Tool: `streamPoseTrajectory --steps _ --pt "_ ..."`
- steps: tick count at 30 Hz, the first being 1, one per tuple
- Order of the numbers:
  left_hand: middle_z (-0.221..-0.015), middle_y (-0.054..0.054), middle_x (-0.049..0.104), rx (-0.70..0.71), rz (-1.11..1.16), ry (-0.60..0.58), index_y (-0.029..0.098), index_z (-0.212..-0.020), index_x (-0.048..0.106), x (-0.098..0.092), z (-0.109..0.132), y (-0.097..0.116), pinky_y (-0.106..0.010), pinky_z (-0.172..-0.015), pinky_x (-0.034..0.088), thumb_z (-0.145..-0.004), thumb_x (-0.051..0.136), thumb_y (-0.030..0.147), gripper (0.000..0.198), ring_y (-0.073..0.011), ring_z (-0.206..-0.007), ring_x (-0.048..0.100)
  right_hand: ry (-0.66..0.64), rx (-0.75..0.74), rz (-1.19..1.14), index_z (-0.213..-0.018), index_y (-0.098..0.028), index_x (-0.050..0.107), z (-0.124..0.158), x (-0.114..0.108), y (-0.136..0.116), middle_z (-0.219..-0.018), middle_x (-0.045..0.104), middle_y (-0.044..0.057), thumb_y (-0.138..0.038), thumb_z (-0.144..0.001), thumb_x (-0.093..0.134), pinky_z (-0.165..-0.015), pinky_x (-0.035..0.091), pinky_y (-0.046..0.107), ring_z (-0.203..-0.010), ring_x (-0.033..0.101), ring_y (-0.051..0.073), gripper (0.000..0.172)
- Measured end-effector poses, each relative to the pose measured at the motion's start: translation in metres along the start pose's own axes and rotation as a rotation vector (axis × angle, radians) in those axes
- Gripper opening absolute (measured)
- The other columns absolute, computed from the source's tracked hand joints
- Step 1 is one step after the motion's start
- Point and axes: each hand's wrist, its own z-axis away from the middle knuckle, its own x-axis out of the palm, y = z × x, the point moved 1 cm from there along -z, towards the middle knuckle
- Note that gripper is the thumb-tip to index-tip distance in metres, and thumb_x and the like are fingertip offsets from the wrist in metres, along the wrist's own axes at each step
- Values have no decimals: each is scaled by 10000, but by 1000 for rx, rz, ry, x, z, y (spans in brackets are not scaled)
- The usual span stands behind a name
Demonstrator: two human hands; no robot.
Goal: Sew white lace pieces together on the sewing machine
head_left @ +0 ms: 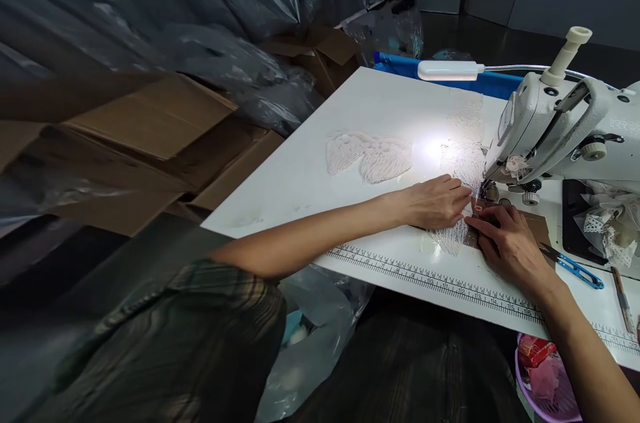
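My left hand (pixel 434 201) lies on the white sewing table (pixel 320 163), its fingers pressed together on a strip of white lace (pixel 449 239) just in front of the needle. My right hand (pixel 510 241) rests beside it, fingers bent down, pinning the same lace and a brown piece (pixel 540 228) beneath it. Both sets of fingertips meet at the presser foot (pixel 481 195) of the white sewing machine (pixel 560 126). A lamp (pixel 450 70) lights the spot. More lace pieces (pixel 369 155) lie spread out farther back on the table.
Blue thread snips (pixel 575 268) lie right of my right hand, with a heap of lace trim (pixel 611 221) behind them. A ruler scale (pixel 450 283) runs along the table's front edge. Cardboard boxes (pixel 150 136) and plastic sheeting stand left. A pink basket (pixel 547 376) sits below.
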Motion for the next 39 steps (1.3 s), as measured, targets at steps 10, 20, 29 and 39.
streamPoseTrajectory --steps 10,20,29,39 --pt "-1275 -176 633 -69 1 -59 122 -1169 660 2 -6 -4 -399 -839 381 -999 381 299 372 -268 -972 590 39 13 26 -1198 -222 711 1 2 -1 -1082 621 140 -152 -902 475 -846 517 463 -1014 528 288 385" --pt "-1418 -126 582 -85 94 4 175 -1247 633 6 -13 -14 -460 -1056 321 -966 438 319 371 -272 -1096 588 56 63 -15 -1220 -227 701 2 1 3 -1091 612 142 -205 -945 478 -845 529 462 -975 525 277 355" --pt "-1416 -107 591 -122 183 91 202 -1251 632 16 -8 -13 -512 -1142 265 -942 491 313 357 -275 -1173 589 70 115 -55 -1208 -245 714 1 3 2 -1101 621 137 -225 -945 486 -881 528 507 -999 546 284 349" --pt "-1366 -136 623 -111 195 180 175 -1225 661 20 -7 -12 -543 -1134 299 -928 526 299 348 -285 -1141 616 85 102 -35 -1158 -212 722 -2 2 2 -1079 611 137 -210 -943 474 -861 533 450 -1009 553 271 328"
